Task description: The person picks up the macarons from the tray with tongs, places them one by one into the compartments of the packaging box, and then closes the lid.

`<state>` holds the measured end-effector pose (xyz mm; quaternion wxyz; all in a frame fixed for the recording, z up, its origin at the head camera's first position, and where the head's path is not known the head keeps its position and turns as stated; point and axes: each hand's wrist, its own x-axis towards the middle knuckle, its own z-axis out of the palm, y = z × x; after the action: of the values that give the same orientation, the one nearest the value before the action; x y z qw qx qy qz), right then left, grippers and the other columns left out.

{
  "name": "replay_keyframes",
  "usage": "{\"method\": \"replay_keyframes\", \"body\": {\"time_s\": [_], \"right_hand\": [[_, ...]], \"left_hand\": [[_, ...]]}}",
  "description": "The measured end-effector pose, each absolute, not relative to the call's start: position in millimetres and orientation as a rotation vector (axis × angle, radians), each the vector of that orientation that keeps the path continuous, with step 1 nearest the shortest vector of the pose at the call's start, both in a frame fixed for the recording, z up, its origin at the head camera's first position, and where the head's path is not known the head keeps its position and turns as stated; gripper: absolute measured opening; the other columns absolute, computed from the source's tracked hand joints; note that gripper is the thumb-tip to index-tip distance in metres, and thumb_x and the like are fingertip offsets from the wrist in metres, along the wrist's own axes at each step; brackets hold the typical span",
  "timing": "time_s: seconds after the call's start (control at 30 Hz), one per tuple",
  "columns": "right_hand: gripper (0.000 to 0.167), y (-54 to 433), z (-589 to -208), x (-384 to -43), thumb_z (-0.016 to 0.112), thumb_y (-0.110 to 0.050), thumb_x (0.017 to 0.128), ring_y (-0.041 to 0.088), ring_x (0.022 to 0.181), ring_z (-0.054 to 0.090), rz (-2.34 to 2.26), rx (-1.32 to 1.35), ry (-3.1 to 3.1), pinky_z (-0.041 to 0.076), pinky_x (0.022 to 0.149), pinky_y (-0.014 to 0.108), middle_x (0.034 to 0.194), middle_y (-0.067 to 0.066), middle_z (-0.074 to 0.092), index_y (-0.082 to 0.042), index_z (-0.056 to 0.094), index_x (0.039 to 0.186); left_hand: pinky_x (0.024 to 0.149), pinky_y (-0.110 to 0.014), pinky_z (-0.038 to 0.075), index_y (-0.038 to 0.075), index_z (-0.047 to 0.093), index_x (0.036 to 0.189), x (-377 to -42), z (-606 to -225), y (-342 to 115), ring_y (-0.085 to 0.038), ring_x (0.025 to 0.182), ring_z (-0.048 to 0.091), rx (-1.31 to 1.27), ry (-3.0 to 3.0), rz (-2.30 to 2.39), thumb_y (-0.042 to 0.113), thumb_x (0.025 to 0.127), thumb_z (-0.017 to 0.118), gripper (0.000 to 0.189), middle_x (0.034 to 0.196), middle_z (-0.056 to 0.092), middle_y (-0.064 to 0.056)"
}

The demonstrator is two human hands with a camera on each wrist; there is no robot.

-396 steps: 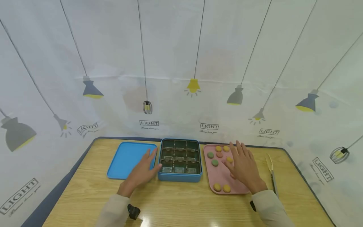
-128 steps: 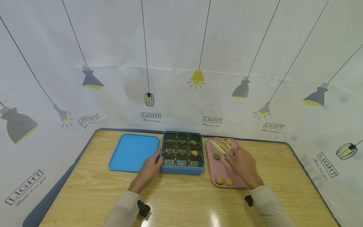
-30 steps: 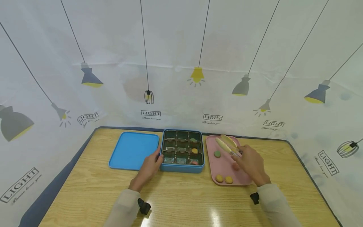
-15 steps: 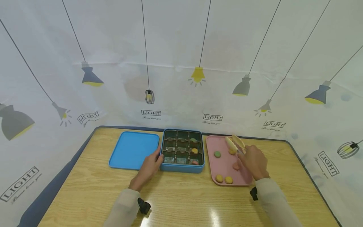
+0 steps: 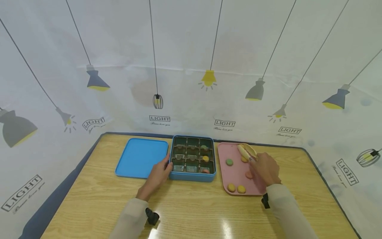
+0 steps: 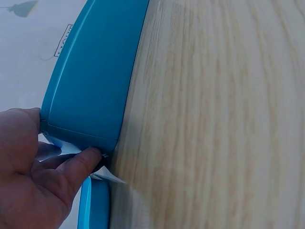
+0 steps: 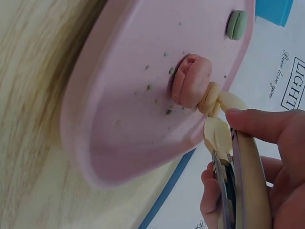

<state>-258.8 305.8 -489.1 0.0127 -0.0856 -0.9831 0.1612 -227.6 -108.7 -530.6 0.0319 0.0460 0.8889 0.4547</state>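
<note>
My left hand point(image 5: 158, 176) holds the left front corner of a blue box point(image 5: 192, 178), with its fingers around the wall in the left wrist view. The box has a dark divided insert; its right column bears a green macaron point(image 5: 204, 147), a yellow macaron point(image 5: 206, 158) and a pink one point(image 5: 206, 171). My right hand point(image 5: 265, 168) grips tongs point(image 7: 248, 176) with cream tips over the pink tray point(image 5: 237, 176). The tips lie at a yellow macaron point(image 7: 209, 99); whether they pinch it I cannot tell. Beside it sits a pink macaron point(image 7: 191, 81).
A green macaron point(image 5: 229, 162) lies on the tray's left side, and two yellow macarons point(image 5: 236, 188) near its front edge. Left of the box lies a flat blue lid point(image 5: 141, 157). A printed cloth point(image 5: 185, 99) rises behind the wooden table point(image 5: 191, 209).
The right hand has brought the tongs rightward and down to the far yellow macaron on the tray. Since 4.3 seconds ago a pink macaron has appeared in the box. My left hand stays put.
</note>
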Motion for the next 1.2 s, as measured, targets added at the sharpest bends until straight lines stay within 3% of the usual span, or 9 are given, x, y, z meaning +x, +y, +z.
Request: {"method": "replay_keyframes", "body": {"time_s": [0.1, 0.3, 0.5, 0.6, 0.73, 0.97, 1.2], "right_hand": [[0.028, 305.6, -489.4, -259.0, 0.061, -0.030, 0.092, 0.024, 0.065, 0.049, 0.494, -0.244, -3.057, 0.037, 0.050, 0.036, 0.074, 0.010, 0.058, -0.003, 0.068, 0.089], [0.041, 299.9, -485.4, -255.2, 0.062, -0.033, 0.093, 0.024, 0.069, 0.052, 0.518, -0.246, -3.050, 0.039, 0.054, 0.037, 0.085, 0.013, 0.065, 0.001, 0.070, 0.115], [0.040, 285.6, -475.5, -250.3, 0.071, -0.039, 0.090, 0.022, 0.066, 0.051, 0.511, -0.190, -3.035, 0.036, 0.051, 0.033, 0.084, 0.012, 0.062, -0.004, 0.072, 0.109], [0.050, 276.1, -468.7, -248.5, 0.073, -0.037, 0.088, 0.022, 0.066, 0.052, 0.472, -0.134, -3.022, 0.038, 0.050, 0.033, 0.093, 0.015, 0.064, -0.003, 0.068, 0.124], [0.054, 263.4, -462.0, -246.7, 0.075, -0.033, 0.087, 0.022, 0.067, 0.053, 0.467, -0.056, -2.983, 0.038, 0.050, 0.033, 0.099, 0.015, 0.065, -0.005, 0.064, 0.132], [0.045, 238.5, -459.0, -248.4, 0.075, -0.031, 0.086, 0.018, 0.062, 0.054, 0.586, 0.058, -2.921, 0.038, 0.045, 0.030, 0.109, 0.012, 0.068, -0.010, 0.070, 0.125], [0.045, 205.4, -456.3, -249.7, 0.076, -0.032, 0.085, 0.016, 0.055, 0.048, 0.601, 0.126, -2.906, 0.034, 0.045, 0.031, 0.071, 0.001, 0.064, -0.014, 0.071, 0.126]], "left_hand": [[0.064, -0.032, 0.043, 0.007, 0.029, 0.156, -228.4, -531.1, -108.1, -0.014, 0.053, 0.041, 0.143, 2.735, 1.399, 0.028, 0.106, 0.044, 0.057, 0.061, 0.046, -0.001], [0.056, -0.031, 0.040, 0.009, 0.029, 0.157, -228.2, -532.2, -108.0, -0.013, 0.052, 0.040, 0.121, 2.722, 1.404, 0.030, 0.106, 0.043, 0.057, 0.060, 0.046, -0.001], [0.064, -0.031, 0.043, 0.007, 0.031, 0.156, -227.5, -532.4, -107.8, -0.014, 0.056, 0.043, 0.128, 2.747, 1.396, 0.028, 0.105, 0.045, 0.057, 0.066, 0.050, -0.003], [0.061, -0.031, 0.042, 0.007, 0.030, 0.156, -227.4, -533.3, -107.7, -0.014, 0.055, 0.042, 0.120, 2.740, 1.402, 0.028, 0.105, 0.044, 0.057, 0.063, 0.049, -0.002], [0.060, -0.030, 0.041, 0.008, 0.030, 0.156, -227.0, -533.5, -107.6, -0.013, 0.053, 0.041, 0.121, 2.738, 1.401, 0.028, 0.106, 0.044, 0.057, 0.061, 0.047, -0.001], [0.056, -0.031, 0.039, 0.009, 0.028, 0.157, -225.4, -529.0, -107.6, -0.014, 0.051, 0.038, 0.123, 2.716, 1.416, 0.028, 0.106, 0.043, 0.057, 0.058, 0.043, 0.000], [0.057, -0.031, 0.039, 0.008, 0.028, 0.157, -226.8, -528.8, -107.9, -0.013, 0.049, 0.034, 0.126, 2.717, 1.410, 0.028, 0.106, 0.044, 0.057, 0.054, 0.040, 0.002]]}}
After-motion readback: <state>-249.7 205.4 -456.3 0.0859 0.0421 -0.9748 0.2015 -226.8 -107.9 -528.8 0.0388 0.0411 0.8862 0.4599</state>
